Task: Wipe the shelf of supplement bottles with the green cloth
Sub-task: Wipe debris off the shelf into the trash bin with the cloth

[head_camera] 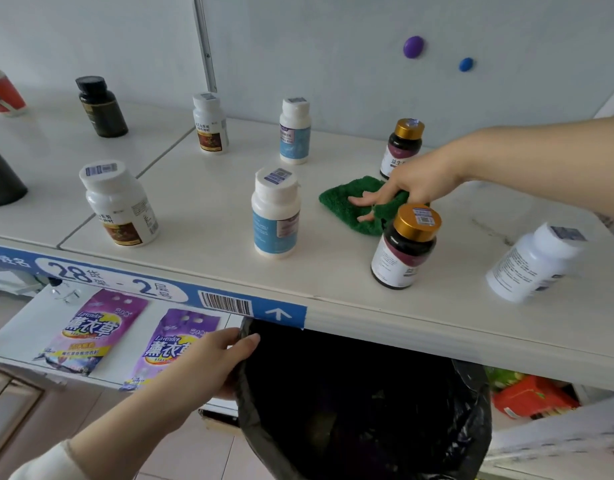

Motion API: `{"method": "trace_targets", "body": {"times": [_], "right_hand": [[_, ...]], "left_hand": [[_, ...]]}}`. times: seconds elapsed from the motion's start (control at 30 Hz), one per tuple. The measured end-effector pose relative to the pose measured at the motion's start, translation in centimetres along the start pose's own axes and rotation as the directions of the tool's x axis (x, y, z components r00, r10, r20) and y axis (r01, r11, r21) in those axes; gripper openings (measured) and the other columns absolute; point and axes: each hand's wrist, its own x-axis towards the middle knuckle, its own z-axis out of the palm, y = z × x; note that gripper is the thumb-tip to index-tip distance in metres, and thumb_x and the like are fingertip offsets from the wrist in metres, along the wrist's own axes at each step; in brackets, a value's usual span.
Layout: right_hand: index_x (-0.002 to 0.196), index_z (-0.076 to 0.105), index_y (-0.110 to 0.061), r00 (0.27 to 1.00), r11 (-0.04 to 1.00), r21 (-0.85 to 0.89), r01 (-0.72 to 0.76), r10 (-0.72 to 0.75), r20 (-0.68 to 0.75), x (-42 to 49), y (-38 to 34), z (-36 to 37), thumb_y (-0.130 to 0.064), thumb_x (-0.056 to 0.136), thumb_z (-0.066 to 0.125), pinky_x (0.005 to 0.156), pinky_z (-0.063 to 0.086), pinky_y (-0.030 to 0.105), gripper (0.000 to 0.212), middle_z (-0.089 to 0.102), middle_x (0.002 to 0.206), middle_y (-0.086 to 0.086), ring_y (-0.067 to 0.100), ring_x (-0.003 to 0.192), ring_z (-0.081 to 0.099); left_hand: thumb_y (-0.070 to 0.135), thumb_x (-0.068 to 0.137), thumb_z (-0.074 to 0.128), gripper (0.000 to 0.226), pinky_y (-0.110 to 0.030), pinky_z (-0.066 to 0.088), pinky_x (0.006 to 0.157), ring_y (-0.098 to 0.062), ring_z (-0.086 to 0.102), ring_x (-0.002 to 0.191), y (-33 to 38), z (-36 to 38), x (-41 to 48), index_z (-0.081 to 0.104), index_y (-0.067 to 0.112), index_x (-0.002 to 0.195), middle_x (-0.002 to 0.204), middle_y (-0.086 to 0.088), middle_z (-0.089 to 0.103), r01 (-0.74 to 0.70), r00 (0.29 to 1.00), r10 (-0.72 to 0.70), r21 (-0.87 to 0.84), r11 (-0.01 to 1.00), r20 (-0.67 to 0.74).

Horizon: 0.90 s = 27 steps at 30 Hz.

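Note:
A green cloth (347, 202) lies flat on the white shelf (201, 188), and my right hand (412, 181) presses on it with spread fingers. Close around the cloth stand a gold-capped dark bottle (404, 247) in front, another gold-capped bottle (402, 143) behind my hand, and a white bottle with a blue label (276, 216) to the left. Below the shelf edge, my left hand (208, 362) grips the rim of a black trash bag (364, 403) and holds it open.
More bottles stand across the shelf: a white one (120, 202) front left, two white ones (210, 123) (295, 131) at the back, a black one (101, 107), and a tilted white one (534, 261) far right. Purple lavender pouches (91, 327) lie on the lower shelf.

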Motion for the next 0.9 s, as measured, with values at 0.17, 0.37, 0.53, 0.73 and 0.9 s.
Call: {"method": "trace_targets", "body": {"times": [0.17, 0.37, 0.53, 0.73, 0.9], "right_hand": [[0.138, 0.037, -0.033, 0.999, 0.997, -0.076, 0.025, -0.027, -0.036, -0.3, 2.5, 0.3, -0.002, 0.089, 0.047, 0.117, 0.019, 0.034, 0.059, 0.021, 0.153, -0.014, 0.013, 0.141, 0.023], [0.134, 0.041, -0.037, 0.998, 0.993, -0.115, 0.005, -0.013, -0.065, -1.5, 6.3, 1.2, -0.004, 0.089, 0.047, 0.111, 0.026, 0.031, 0.056, 0.035, 0.149, -0.004, 0.021, 0.133, 0.034], [0.131, 0.046, -0.037, 0.997, 0.995, -0.100, -0.025, 0.018, -0.068, -3.1, 8.5, 2.4, -0.004, 0.090, 0.045, 0.111, 0.028, 0.033, 0.052, 0.039, 0.147, -0.001, 0.023, 0.132, 0.036], [0.131, 0.046, -0.035, 0.987, 0.994, 0.001, -0.111, 0.110, -0.114, -5.3, 10.9, 4.5, -0.002, 0.089, 0.044, 0.113, 0.026, 0.031, 0.054, 0.034, 0.149, -0.004, 0.020, 0.134, 0.034], [0.133, 0.045, -0.033, 0.963, 0.973, 0.071, -0.221, 0.229, -0.145, -7.8, 12.8, 7.5, 0.001, 0.086, 0.042, 0.073, 0.044, 0.023, 0.059, 0.060, 0.113, 0.004, 0.020, 0.090, 0.052]], "left_hand": [[0.027, 0.090, 0.054, 0.019, -0.028, 0.056, 0.057, -0.021, 0.072, 0.071, -0.5, 3.3, -1.1, 0.069, 0.015, 0.091, 0.081, -0.007, 0.076, 0.026, 0.999, -0.027, -0.049, 0.998, -0.018], [0.024, 0.089, 0.055, 0.020, -0.027, 0.055, 0.052, -0.020, 0.069, 0.062, -0.7, 7.9, -1.8, 0.071, 0.012, 0.083, 0.075, -0.009, 0.075, 0.029, 0.996, -0.035, -0.069, 0.997, -0.076], [0.020, 0.091, 0.053, 0.021, -0.025, 0.052, 0.049, -0.015, 0.060, 0.050, -0.2, 10.9, -2.3, 0.065, 0.010, 0.077, 0.056, -0.002, 0.065, 0.035, 0.994, -0.042, -0.077, 0.996, -0.101], [0.017, 0.091, 0.052, 0.021, -0.024, 0.052, 0.045, -0.017, 0.062, 0.052, 0.8, 12.7, -2.6, 0.064, 0.000, 0.091, 0.067, -0.010, 0.066, 0.042, 0.998, -0.045, -0.067, 0.997, -0.053], [0.020, 0.091, 0.052, 0.023, -0.035, 0.055, 0.068, -0.028, 0.066, 0.074, 1.1, 13.7, -1.8, 0.065, 0.002, 0.096, 0.091, -0.023, 0.071, 0.013, 0.999, -0.012, -0.015, 1.000, 0.029]]}}
